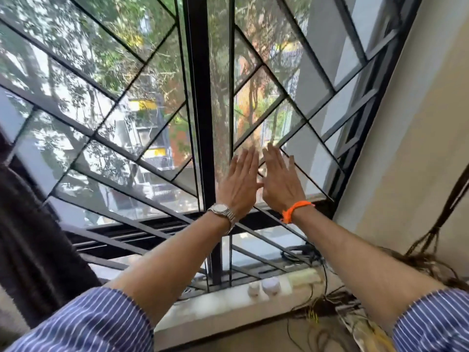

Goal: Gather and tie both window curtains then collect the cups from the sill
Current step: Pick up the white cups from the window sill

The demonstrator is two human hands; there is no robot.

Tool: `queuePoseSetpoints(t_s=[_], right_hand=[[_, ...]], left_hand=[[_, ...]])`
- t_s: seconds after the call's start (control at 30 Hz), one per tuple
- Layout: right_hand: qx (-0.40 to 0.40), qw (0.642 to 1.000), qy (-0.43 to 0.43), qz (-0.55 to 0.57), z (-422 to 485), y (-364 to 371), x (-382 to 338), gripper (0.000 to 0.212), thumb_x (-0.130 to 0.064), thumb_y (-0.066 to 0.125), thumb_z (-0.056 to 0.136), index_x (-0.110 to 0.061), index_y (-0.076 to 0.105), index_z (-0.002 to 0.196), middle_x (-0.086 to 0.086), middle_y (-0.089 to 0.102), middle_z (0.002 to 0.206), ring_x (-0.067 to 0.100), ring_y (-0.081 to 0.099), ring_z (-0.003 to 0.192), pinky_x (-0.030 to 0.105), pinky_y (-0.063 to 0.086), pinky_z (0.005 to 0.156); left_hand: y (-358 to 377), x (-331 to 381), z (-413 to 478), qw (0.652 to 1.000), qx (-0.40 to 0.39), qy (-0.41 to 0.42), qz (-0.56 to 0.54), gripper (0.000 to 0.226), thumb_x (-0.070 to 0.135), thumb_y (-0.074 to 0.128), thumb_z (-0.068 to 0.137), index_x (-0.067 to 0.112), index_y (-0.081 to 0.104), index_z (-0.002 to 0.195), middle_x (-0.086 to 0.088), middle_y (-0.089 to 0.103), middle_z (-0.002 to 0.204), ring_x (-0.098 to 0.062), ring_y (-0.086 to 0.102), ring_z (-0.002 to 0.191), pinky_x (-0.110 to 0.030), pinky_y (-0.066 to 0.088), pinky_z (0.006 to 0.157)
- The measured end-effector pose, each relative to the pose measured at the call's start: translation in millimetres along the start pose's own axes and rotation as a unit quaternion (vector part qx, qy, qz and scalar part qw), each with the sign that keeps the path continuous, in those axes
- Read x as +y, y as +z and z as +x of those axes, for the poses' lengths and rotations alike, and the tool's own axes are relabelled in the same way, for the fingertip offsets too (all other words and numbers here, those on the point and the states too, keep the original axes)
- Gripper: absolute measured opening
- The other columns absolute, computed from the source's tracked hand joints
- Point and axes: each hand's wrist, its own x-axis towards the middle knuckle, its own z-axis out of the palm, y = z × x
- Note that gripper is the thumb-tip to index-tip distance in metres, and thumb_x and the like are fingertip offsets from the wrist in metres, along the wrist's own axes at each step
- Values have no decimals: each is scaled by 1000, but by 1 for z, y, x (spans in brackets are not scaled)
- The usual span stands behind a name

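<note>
blue white-striped sleeves (96, 323), orange wrist thread (295, 210), silver watch (223, 212), dark brown curtain (33, 250), seemingly white cups (270, 286)

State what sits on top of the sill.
Two white cups stand side by side on the sill, with a pale block and cables to their right. The left forearm covers part of it.
</note>
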Motion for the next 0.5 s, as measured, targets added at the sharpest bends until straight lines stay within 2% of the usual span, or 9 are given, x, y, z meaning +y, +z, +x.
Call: queuePoseSetpoints(t_s=[0.13,0.37,0.47,0.5], right_hand=[[-49,998,20,23,-22,41,14,85,-23,53,88,-15,-1,154,0,-6,162,17,-3,150,54,7,120],[-130,990,53,-3,-85,118,30,77,-29,48,92,-16,4,154,3,1,162,19,5,150,56,13,118],[-143,988,52,26,-118,151,35,70,-24,51,89,-18,19,152,5,9,161,22,12,149,59,15,116],[-151,986,60,34,-129,162,36,70,-24,49,89,-19,19,152,4,10,161,21,12,149,58,14,117]], left_hand=[[44,1,-14,999,-30,18,-32,77,40,42,98,5,0,153,-11,-4,162,-24,-7,149,-45,2,121],[127,17,-62,988,-119,55,-80,74,44,33,101,4,0,153,-12,-6,161,-26,-6,149,-44,3,121],[158,27,-86,981,-153,76,-91,71,41,35,101,3,4,153,-13,-1,161,-27,-2,149,-42,0,121],[169,30,-94,979,-160,87,-91,69,38,36,101,3,6,153,-14,2,161,-27,1,149,-41,-2,121]])
